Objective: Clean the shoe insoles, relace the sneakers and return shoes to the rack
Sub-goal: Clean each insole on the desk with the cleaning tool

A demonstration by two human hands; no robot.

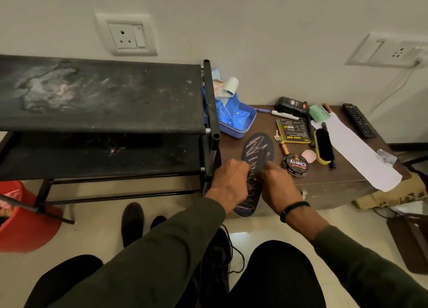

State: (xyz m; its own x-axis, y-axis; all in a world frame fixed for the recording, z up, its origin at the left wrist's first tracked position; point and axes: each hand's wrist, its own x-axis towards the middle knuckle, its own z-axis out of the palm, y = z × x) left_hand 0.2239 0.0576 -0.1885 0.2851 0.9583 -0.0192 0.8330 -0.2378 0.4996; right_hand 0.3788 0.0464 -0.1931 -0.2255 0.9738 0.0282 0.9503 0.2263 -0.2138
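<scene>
Low dark wood-grain desk [324, 182] against a pale wall, beside a black two-tier shoe rack [104, 99] with dusty, scuffed fabric shelves on thin metal tubing; both visible shelves carry no shoes. A dark insole [258, 149], flat and flexible, with an oval toe end and a woven-looking surface marked by pale zigzag lines, lies lengthwise on the desk with its heel end overhanging the near edge. The left hand [229, 185] and the right hand [278, 189] meet at its middle, fingers curled down onto it; both appear to pinch or hold the insole, though the fingertips are hidden.

Near the insole: a round glossy shoe-polish tin [295, 165] labelled "Cherry", a yellow-backed shoe brush [324, 149] with black bristles, a blue plastic tub [234, 122], a long white paper strip [356, 152] and a TV remote [359, 120].

On the tiled floor, a dark shoe [132, 222] stands by the rack and another black shoe [215, 261] with a loose lace [238, 256] lies between the person's knees.

Judged progress: early. Insole cleaning seems to be in hand; relacing and returning the shoes to the rack remain.
</scene>
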